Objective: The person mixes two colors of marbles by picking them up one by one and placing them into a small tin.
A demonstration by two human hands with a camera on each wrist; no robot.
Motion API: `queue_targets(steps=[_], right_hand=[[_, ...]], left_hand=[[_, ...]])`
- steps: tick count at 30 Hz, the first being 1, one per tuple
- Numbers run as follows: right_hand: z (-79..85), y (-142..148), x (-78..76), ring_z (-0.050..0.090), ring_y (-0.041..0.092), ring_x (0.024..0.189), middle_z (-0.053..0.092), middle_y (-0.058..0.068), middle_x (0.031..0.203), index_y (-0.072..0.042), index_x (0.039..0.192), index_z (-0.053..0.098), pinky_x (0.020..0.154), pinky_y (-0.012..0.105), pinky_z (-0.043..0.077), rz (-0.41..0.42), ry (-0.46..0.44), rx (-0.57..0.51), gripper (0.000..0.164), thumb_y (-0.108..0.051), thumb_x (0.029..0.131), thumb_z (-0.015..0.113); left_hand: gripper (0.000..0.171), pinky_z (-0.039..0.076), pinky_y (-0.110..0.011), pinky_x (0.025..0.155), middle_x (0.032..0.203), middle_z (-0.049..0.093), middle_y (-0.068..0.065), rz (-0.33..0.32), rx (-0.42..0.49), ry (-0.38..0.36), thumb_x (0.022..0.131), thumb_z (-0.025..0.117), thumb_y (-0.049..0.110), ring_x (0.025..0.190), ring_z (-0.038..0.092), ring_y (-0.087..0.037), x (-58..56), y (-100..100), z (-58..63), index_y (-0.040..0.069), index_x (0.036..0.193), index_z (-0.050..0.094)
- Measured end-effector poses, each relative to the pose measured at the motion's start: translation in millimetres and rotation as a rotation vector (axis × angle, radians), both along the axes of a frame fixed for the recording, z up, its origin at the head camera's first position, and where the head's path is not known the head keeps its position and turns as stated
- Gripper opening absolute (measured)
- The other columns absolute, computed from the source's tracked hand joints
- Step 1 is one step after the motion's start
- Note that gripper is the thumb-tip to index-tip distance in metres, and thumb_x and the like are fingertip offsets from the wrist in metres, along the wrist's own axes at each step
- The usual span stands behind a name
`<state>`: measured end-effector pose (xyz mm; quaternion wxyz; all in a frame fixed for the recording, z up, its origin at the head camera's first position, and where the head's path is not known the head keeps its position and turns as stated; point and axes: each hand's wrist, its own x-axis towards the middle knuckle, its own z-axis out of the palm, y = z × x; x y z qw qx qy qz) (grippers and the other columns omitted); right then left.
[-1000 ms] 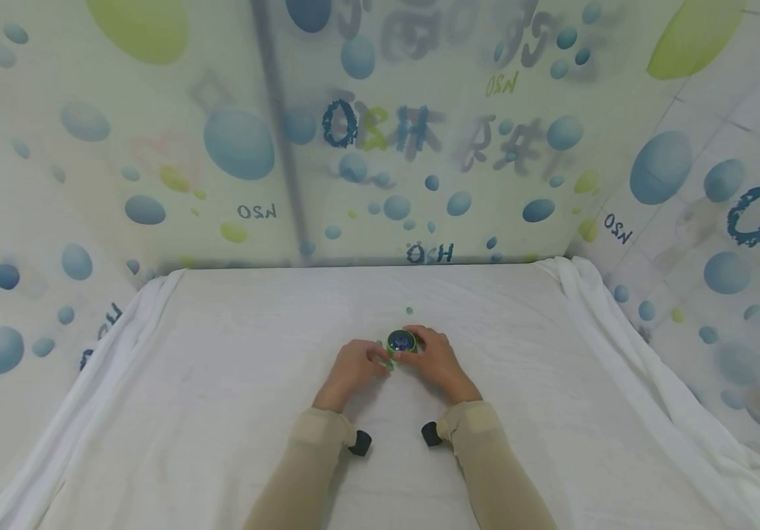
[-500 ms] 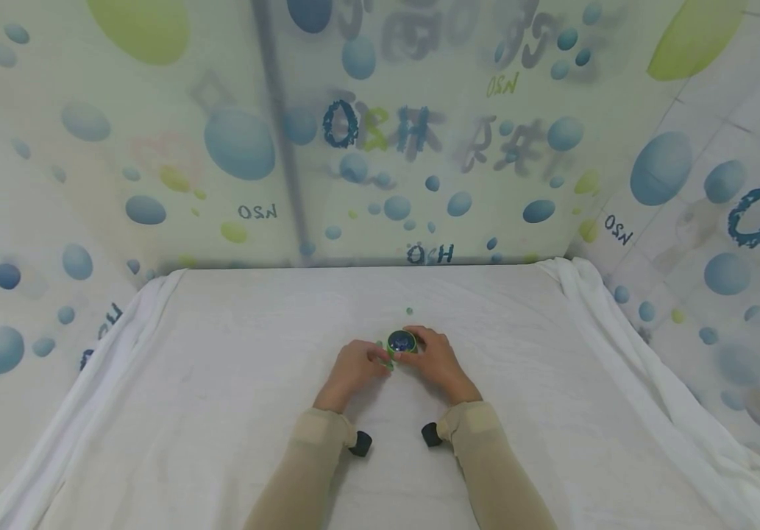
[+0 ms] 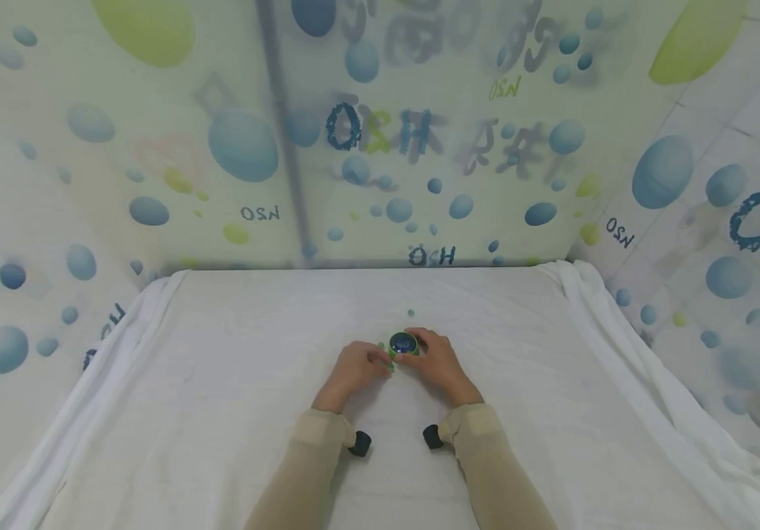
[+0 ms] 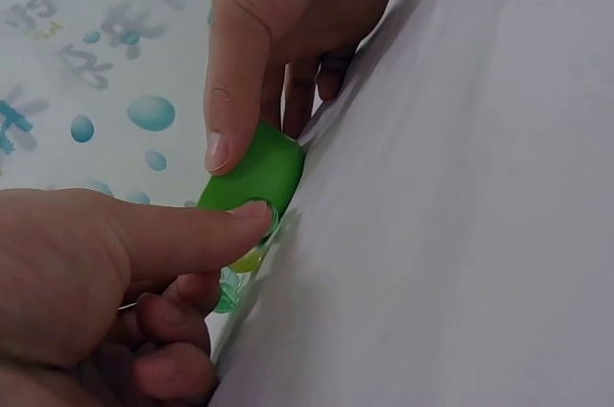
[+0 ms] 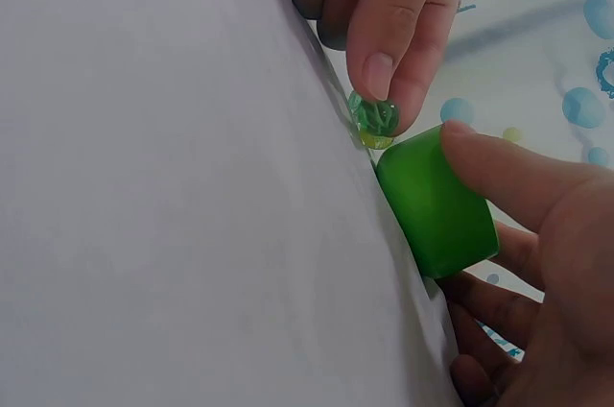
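My right hand (image 3: 442,362) grips a small green container (image 5: 436,201) by its sides, thumb on the near side. In the head view the container stands on the white cloth, its round top dark blue and shiny inside a green rim. Close on its left, my left hand (image 3: 356,366) pinches a small translucent green glass-like bead (image 5: 374,114) between thumb and forefinger, low over the cloth; its other fingers are curled under. Beneath that hand, the left wrist view also shows a clear green piece (image 4: 228,290) on the cloth, partly hidden by the fingers.
Another small green piece (image 3: 410,313) lies on the cloth (image 3: 254,331) beyond the container. A wall (image 3: 380,235) printed with blue and green bubbles rises behind the far edge. Bunched cloth (image 3: 581,287) runs down the right side.
The head view has shifted very slightly. Both hands and the green container keep the same places relative to each other.
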<state>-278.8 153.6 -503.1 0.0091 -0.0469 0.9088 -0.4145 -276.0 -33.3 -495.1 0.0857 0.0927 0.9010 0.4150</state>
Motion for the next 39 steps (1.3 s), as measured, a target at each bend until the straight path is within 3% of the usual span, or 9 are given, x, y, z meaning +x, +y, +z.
queue_targets(steps=[6, 22, 29, 39], right_hand=[[1.7, 0.0, -0.3, 0.043, 0.033, 0.13, 0.054, 0.011, 0.137, -0.013, 0.133, 0.057, 0.107, 0.05, 0.03, -0.003, -0.004, -0.008, 0.057, -0.031, 0.083, 0.078], [-4.3, 0.7, -0.1, 0.044, 0.034, 0.126, 0.055, 0.01, 0.136, -0.013, 0.132, 0.058, 0.104, 0.052, 0.032, -0.008, -0.006, -0.013, 0.057, -0.03, 0.082, 0.078], [-4.8, 0.5, 0.7, 0.045, 0.033, 0.123, 0.056, 0.01, 0.135, -0.013, 0.132, 0.058, 0.103, 0.052, 0.034, -0.005, -0.007, 0.002, 0.057, -0.031, 0.082, 0.078], [-4.3, 0.7, -0.4, 0.045, 0.033, 0.124, 0.056, 0.01, 0.134, -0.013, 0.132, 0.058, 0.103, 0.052, 0.034, -0.008, 0.0, -0.002, 0.057, -0.031, 0.082, 0.078]], left_hand=[[0.012, 0.045, -0.032, 0.068, 0.083, 0.063, 0.001, -0.013, 0.03, -0.016, 0.081, 0.076, 0.015, 0.076, 0.055, -0.017, -0.5, -2.3, 4.8, 0.015, 0.093, 0.075], [0.015, 0.045, -0.031, 0.064, 0.085, 0.064, 0.0, -0.015, 0.083, -0.033, 0.085, 0.074, 0.018, 0.073, 0.055, -0.016, -3.7, -8.5, -3.1, 0.013, 0.099, 0.074], [0.015, 0.045, -0.031, 0.062, 0.084, 0.063, 0.0, -0.007, 0.11, -0.012, 0.086, 0.074, 0.017, 0.072, 0.054, -0.016, -5.4, -9.3, -8.4, 0.014, 0.1, 0.075], [0.016, 0.046, -0.031, 0.06, 0.082, 0.062, -0.001, 0.01, 0.155, 0.055, 0.086, 0.073, 0.015, 0.071, 0.055, -0.016, -6.6, -9.5, -3.0, 0.011, 0.102, 0.074]])
